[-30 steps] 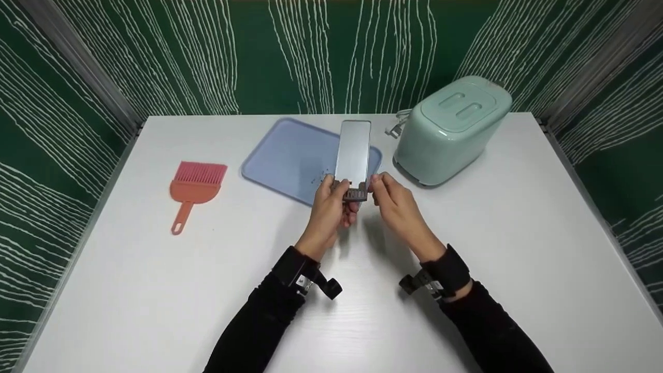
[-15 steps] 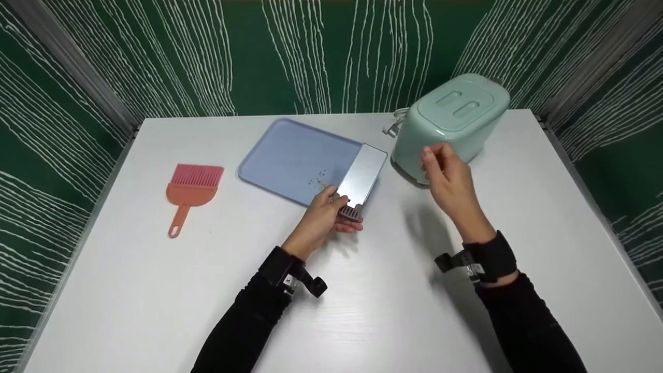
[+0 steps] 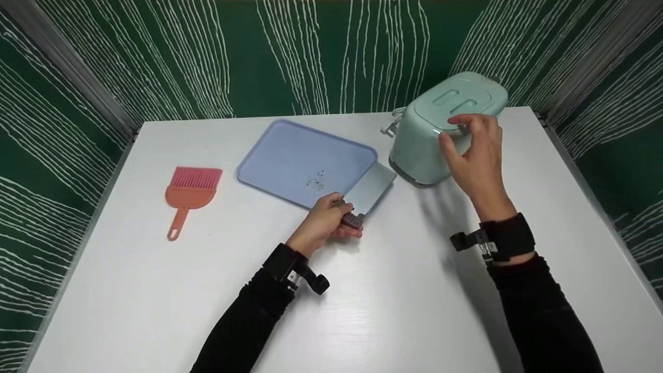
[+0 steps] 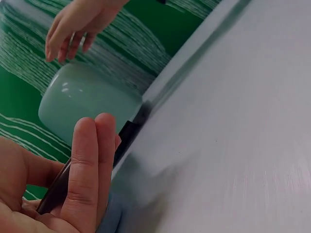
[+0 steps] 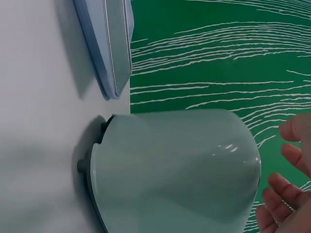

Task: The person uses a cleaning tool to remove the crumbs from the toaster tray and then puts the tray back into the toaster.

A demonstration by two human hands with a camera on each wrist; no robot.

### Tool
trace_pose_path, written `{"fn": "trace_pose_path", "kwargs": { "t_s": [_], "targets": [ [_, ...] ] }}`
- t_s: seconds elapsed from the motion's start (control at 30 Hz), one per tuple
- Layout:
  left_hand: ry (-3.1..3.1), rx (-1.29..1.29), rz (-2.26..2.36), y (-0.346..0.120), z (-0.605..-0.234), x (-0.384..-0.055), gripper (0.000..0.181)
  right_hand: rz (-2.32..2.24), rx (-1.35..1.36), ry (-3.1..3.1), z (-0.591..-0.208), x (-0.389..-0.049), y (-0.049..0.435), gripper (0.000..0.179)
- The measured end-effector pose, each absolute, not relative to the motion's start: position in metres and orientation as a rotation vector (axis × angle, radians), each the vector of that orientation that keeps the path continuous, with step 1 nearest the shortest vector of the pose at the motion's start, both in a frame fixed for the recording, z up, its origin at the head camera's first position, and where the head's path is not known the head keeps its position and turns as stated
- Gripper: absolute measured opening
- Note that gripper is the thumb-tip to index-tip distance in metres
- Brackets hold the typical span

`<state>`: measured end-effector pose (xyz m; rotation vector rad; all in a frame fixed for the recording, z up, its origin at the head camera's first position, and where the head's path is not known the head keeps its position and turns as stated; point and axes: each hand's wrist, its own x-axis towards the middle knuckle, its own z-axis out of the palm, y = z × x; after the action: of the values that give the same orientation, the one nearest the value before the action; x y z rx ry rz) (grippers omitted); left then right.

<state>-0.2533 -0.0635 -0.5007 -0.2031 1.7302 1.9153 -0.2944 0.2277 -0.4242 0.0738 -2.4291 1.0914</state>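
Note:
My left hand (image 3: 323, 220) grips a flat metal crumb tray (image 3: 370, 187) by its grey slotted end. The crumb tray slants over the right end of a blue tray (image 3: 279, 155), on which dark crumbs (image 3: 317, 181) are scattered. In the left wrist view, two of that hand's fingers (image 4: 83, 165) stand straight beside the crumb tray's dark edge. A mint-green toaster (image 3: 422, 147) stands at the back right. My right hand (image 3: 481, 166) is over its near side with spread, bent fingers, holding nothing. The right wrist view shows a gap between these fingers (image 5: 282, 189) and the toaster.
An orange brush (image 3: 191, 196) with pink bristles lies on the left of the white table (image 3: 259, 316). The toaster's cord and plug (image 3: 391, 128) lie behind it, near the back edge. A green wall (image 3: 290, 62) with white streaks rises behind the table.
The right hand has left the crumb tray, moved right and up to the toaster, and spread its fingers. The left hand has lowered the crumb tray and turned it clockwise.

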Motion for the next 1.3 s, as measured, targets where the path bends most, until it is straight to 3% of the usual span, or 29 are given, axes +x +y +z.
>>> {"fn": "trace_pose_path", "kwargs": {
  "t_s": [0.37, 0.6, 0.8, 1.3],
  "targets": [
    [1.692, -0.233, 1.868, -0.052, -0.501, -0.256, 0.037, 0.941, 0.176, -2.637, -0.434, -0.307, 0.240, 0.063],
    [1.688, -0.238, 1.863, -0.043, -0.505, -0.259, 0.028, 0.880, 0.199, -2.640, -0.437, -0.312, 0.245, 0.067],
    [1.655, -0.218, 1.903, -0.035, -0.510, -0.260, 0.007, 0.856, 0.227, -2.615, -0.440, -0.313, 0.243, 0.063],
    [1.683, -0.260, 1.905, -0.022, -0.510, -0.261, 0.011, 0.860, 0.224, -2.614, -0.445, -0.313, 0.241, 0.061]
  ]
}}
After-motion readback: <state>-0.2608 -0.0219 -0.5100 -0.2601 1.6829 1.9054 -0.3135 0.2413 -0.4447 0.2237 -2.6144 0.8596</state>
